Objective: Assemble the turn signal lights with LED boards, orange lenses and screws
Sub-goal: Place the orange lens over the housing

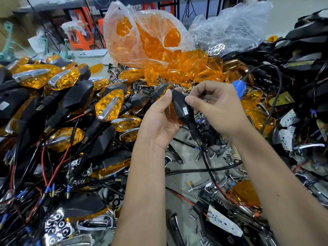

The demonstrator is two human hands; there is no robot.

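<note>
A person's two bare hands work at the centre of a grey workbench [184, 144] buried in parts, with orange plastic stools [78, 39] and dark stand legs blurred in the room beyond at 11 o'clock. The left hand [159, 119] curls around a black plastic turn signal housing [182, 108], orange lens edge showing under the palm, its black stalk and cable trailing toward 5 o'clock; the right hand [215, 107] has thumb and bent fingers closed on the housing's upper side, though whether they pinch a screw cannot be told. At 9 o'clock lies a heap of finished black-and-orange signal lights with chrome trims [58, 103], too tangled in red and black wires to count. At 12 o'clock one clear plastic bag [142, 34] holds and spills loose orange lenses [186, 68]; a second clear bag [230, 27] at 1 o'clock holds chrome pieces. One white LED board [224, 222] lies at 5 o'clock, two more [287, 128] at 3 o'clock, and small screws [193, 217] are scattered nearby.
</note>
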